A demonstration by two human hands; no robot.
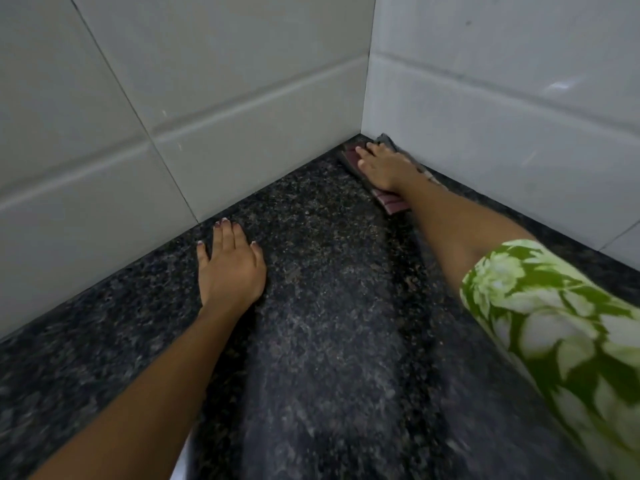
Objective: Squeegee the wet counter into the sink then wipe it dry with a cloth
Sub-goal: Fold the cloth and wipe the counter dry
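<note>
The counter (329, 306) is dark speckled granite that runs into a tiled corner. My right hand (384, 166) reaches into that far corner and presses flat on a dark maroon-and-grey cloth (389, 201), which shows at the fingertips and below the wrist. My left hand (230, 268) lies flat on the counter near the left wall, fingers spread, with nothing in it. A paler streaked band runs down the middle of the counter toward me. No squeegee and no sink basin can be made out.
White tiled walls (207, 109) meet at the corner and border the counter on the left and right. My right sleeve (554, 323) is green with white flowers. A pale edge (180, 465) shows at the bottom.
</note>
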